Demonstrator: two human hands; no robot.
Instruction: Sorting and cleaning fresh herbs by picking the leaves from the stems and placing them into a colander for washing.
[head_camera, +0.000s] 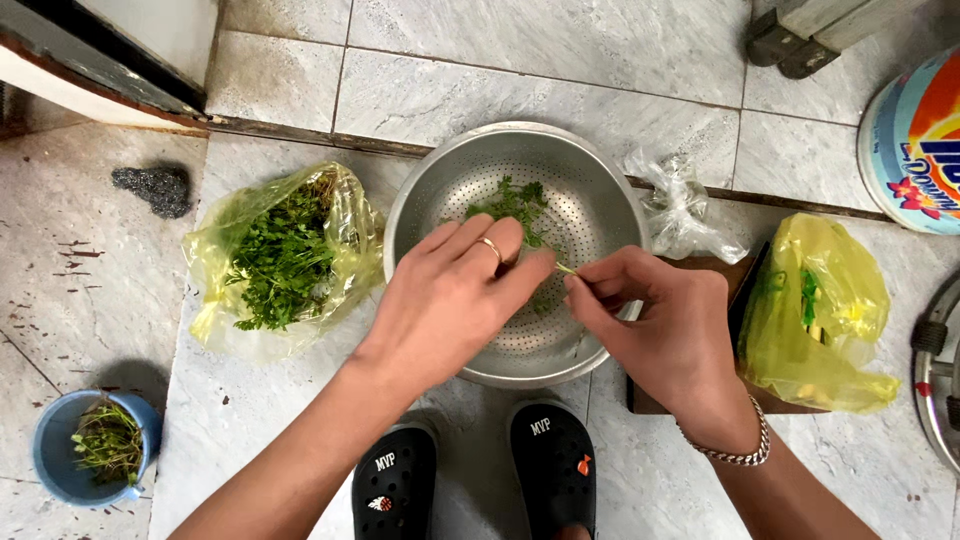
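Over the metal colander (600, 200), the left hand (450, 295) and right hand (665, 320) each close a pinching grip on one herb sprig (520, 215). Plucking leaves cleanly likely needs short, gentle pulls near the stem.

Colander (600, 200), bags (230, 300) on tiled floor (500, 60)

Both forearms reach forward, left hand (455, 295) and right hand (655, 320) meeting, fingers (580, 292) pinched.

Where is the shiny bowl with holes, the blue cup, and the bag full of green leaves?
metal colander (455, 180), head view, on its bare inner wall.
blue cup (50, 455), head view, on its left rim.
yellow bag of herbs (285, 255), head view, on the leaves inside.
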